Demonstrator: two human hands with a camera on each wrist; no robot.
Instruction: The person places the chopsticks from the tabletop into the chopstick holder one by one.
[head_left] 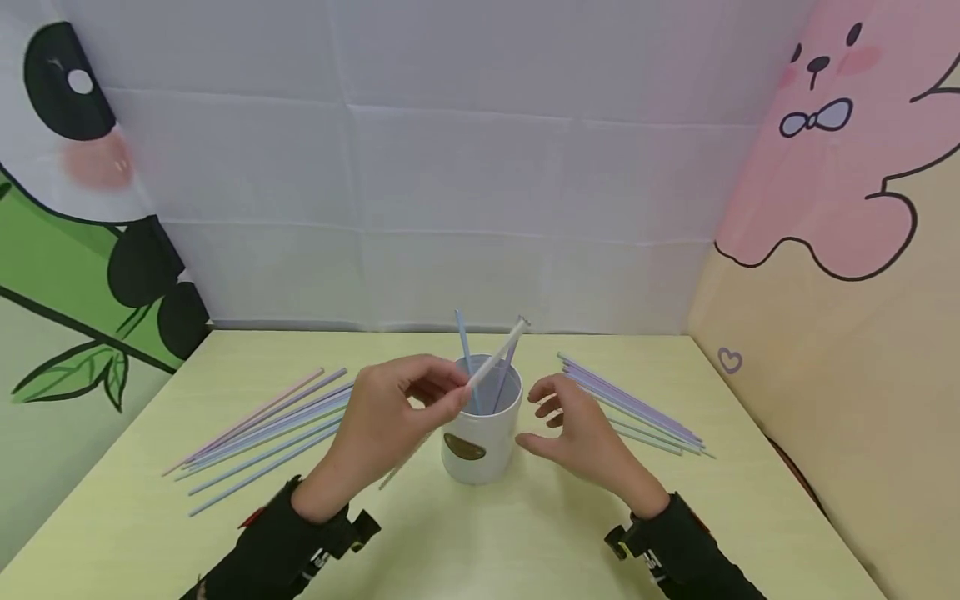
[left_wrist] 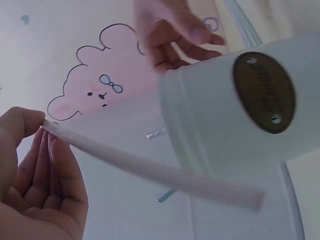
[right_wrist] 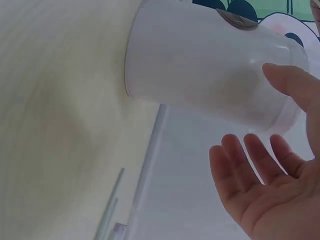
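White plastic made up the cup [head_left: 481, 433] that stood on the pale yellow-green table [head_left: 480, 542], a brown oval badge [head_left: 464, 448] on its near side. Everything else sat around that cup.

The left hand [head_left: 390, 417] was just to the left of the cup, level with its rim, pinching a white straw [head_left: 495, 360] between thumb and fingertips. The straw slanted up and away over the cup's mouth, its far end above the far rim; its near end ran down past the hand toward the table. In the left wrist view the same straw [left_wrist: 150, 167] crossed in front of the cup [left_wrist: 240, 125], gripped at one end by the thumb and fingers [left_wrist: 50, 165].

The right hand [head_left: 581, 433] hovered just to the right of the cup, fingers loosely spread and holding nothing, palm turned toward the cup's wall. From the right wrist view I could see a gap between its fingers [right_wrist: 260, 170] and the cup [right_wrist: 200, 65].

Inside the cup two more straws stood leaning: a blue one [head_left: 464, 350] and a purple one [head_left: 504, 375].

Left of the cup lay a fan of loose straws [head_left: 262, 433], pink, purple and blue. Right of the cup lay another bundle [head_left: 630, 408], mostly purple. Behind the cup hung a white creased cloth [head_left: 450, 167].
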